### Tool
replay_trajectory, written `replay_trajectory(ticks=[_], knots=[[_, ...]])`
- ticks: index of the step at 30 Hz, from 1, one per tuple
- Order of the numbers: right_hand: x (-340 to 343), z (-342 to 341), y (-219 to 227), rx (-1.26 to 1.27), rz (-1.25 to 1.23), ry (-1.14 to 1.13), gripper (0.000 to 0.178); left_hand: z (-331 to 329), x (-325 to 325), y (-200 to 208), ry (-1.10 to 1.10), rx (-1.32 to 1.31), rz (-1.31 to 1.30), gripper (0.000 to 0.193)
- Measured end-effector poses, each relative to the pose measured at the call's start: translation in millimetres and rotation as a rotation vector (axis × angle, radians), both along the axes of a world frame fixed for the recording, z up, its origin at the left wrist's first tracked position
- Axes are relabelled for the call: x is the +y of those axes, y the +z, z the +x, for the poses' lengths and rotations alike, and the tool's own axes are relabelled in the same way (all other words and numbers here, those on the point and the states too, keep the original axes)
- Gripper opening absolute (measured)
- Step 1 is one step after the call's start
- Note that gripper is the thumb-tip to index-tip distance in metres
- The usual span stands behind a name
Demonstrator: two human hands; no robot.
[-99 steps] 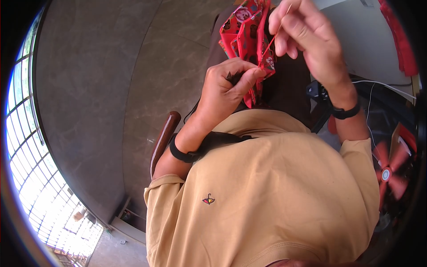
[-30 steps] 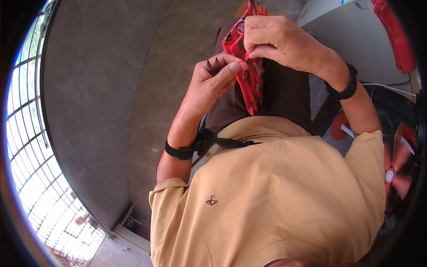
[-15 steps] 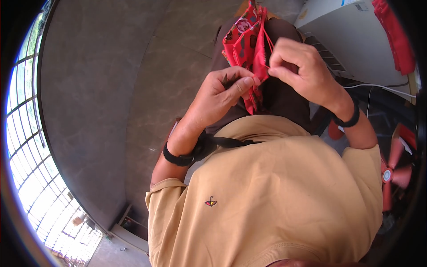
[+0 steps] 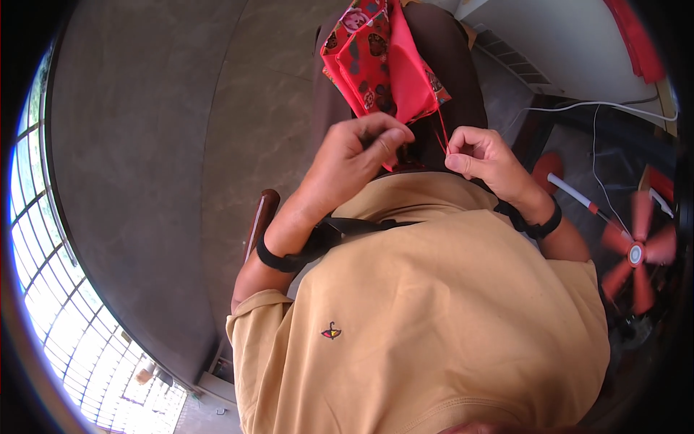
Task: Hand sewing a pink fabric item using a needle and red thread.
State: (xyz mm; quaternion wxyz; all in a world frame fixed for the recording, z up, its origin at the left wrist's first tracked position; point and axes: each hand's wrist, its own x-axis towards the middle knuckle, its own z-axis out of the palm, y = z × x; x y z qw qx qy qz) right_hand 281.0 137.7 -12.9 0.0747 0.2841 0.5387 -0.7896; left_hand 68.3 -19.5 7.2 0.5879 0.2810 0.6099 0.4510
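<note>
Red patterned cloth (image 4: 370,61), printed with dark and pink figures and folded with a plain pinkish-red side, lies over my dark trousers (image 4: 444,54). My left hand (image 4: 361,152) is closed in a pinch at the cloth's near edge, and a bit of red shows beneath its fingers. What else may sit inside that hand is hidden. From the cloth's right corner a thin red cord (image 4: 443,124) runs down to my right hand (image 4: 486,160). Thumb and forefinger of that hand are pinched on the cord, apart from the cloth.
A red-bladed fan (image 4: 636,253) stands at the right, near a white cable (image 4: 600,105). Beyond it are a white cabinet-like box (image 4: 549,43) and hanging red cloth (image 4: 636,36). A brown armrest (image 4: 264,210) is by my left elbow; a barred window (image 4: 54,289) lies far left.
My right hand has come down toward my waist, drawing the cord away from the cloth. The cloth's plain side now spreads wider. Dark pointed tips seen in my left hand earlier no longer show.
</note>
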Motion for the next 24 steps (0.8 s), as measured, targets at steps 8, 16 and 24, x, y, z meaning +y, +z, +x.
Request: replay_trajectory(ticks=[8, 16, 24], knots=[[-2, 1, 5, 0.035, -0.005, -0.111, 0.015, -12, -5, 1, -0.146, -0.257, -0.055, 0.034], [3, -3, 2, -0.022, 0.205, -0.011, 0.014, -11, 20, -6, 0.066, 0.105, 0.095, 0.026], [13, -32, 9, 0.131, -0.076, -0.219, 0.035, -16, 25, -4, 0.087, 0.178, 0.121, 0.024]])
